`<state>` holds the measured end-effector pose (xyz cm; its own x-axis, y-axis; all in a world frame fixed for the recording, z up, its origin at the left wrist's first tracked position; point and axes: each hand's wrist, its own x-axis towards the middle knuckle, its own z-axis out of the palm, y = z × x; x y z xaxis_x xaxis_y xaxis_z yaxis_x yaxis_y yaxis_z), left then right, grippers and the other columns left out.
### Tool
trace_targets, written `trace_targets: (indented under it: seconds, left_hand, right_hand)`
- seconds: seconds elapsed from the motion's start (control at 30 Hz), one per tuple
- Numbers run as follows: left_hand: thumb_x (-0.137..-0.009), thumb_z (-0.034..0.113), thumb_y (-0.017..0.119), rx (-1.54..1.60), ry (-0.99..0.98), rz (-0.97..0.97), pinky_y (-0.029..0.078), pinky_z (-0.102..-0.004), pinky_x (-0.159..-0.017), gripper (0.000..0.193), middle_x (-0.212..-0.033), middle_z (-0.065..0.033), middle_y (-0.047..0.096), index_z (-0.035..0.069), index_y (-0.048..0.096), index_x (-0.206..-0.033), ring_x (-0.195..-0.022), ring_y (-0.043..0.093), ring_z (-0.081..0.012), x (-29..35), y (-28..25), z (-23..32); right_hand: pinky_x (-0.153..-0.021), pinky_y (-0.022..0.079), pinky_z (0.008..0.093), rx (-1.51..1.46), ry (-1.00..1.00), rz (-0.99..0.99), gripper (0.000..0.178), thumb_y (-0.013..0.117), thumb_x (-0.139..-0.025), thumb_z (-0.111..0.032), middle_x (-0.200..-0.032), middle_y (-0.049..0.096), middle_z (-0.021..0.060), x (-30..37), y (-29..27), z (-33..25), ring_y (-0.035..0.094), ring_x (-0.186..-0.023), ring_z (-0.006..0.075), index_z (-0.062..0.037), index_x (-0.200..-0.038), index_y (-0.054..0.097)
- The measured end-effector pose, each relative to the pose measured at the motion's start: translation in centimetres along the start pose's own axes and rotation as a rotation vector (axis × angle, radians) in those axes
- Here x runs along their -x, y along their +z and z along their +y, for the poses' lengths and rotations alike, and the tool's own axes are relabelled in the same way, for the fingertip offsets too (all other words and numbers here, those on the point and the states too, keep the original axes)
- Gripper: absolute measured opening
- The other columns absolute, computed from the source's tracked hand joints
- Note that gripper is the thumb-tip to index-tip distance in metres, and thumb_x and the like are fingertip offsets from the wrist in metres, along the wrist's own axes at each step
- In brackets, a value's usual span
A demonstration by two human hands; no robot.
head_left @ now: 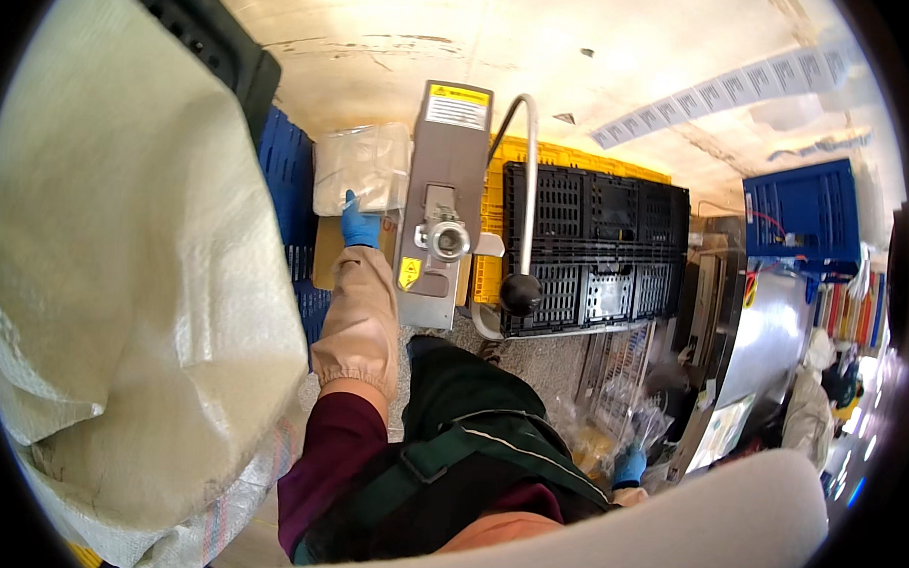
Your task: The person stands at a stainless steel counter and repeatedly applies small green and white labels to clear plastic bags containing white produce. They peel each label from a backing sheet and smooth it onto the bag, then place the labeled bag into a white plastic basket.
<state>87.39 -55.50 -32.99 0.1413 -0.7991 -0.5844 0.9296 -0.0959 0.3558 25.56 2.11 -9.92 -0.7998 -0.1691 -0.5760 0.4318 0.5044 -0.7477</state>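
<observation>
So here's where we are: our left hand point(359, 224), in a blue glove with a tan sleeve cover behind it, is stretched out ahead and its fingers are resting on the lower edge of a clear plastic bag point(362, 166). We can't tell if the fingers have actually pinched the film or are just lying flat on it, since the glove hides that. The bag sits on top of a brown cardboard box point(325, 251), right under and just beyond the hand, with a blue crate point(290, 173) off to its left. Immediately to the right of that hand stands a grey metal machine point(443, 199) with a round steel outlet on its front and a bent lever ending in a black ball knob point(520, 291). Past the machine there's a black slatted crate point(596, 244) over a yellow one point(490, 275). Our right hand point(628, 465), also blue-gloved, hangs low by our hip, close to some crinkly clear packaging; open or closed, we can't say from here. What worries us: the bag looks thin and slippery, so a loose hold could let it slide off the box toward the floor. Also the sleeve is really close to the machine's front, so swinging the arm right could snag it on the outlet or bump the lever. The big white woven sack point(125, 272) crowding our left side doesn't leave much elbow room either.
</observation>
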Motion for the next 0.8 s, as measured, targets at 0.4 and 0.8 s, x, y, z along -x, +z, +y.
trace_targets:
  seconds: [0.4, 0.8]
  left_hand:
    - [-0.099, 0.027, 0.048, -0.928, -0.135, -0.638, 0.050, -0.0367, -0.091, 0.037, -0.119, -0.0110, 0.059, 0.003, 0.050, -0.127, -0.105, 0.057, -0.0274, 21.8, 12.7, 3.0]
    - [-0.098, 0.025, 0.049, -0.880, -0.208, -0.503, 0.051, -0.0363, -0.089, 0.035, -0.116, -0.0107, 0.060, 0.003, 0.051, -0.126, -0.103, 0.058, -0.0263, 22.2, 19.1, -6.8]
  right_hand:
    - [-0.063, 0.049, 0.0490, 1.598, -0.307, -0.187, 0.017, 0.063, -0.076, -0.024, -0.078, 0.064, 0.0171, 7.3, -15.0, 21.7, 0.061, -0.073, 0.0379, -0.0082, -0.083, 0.065]
    - [-0.049, 0.044, 0.0353, 0.169, 0.171, 0.488, 0.015, 0.058, -0.083, -0.013, -0.063, 0.062, 0.0095, 7.9, -9.6, 20.6, 0.056, -0.051, 0.0191, -0.0014, -0.085, 0.069]
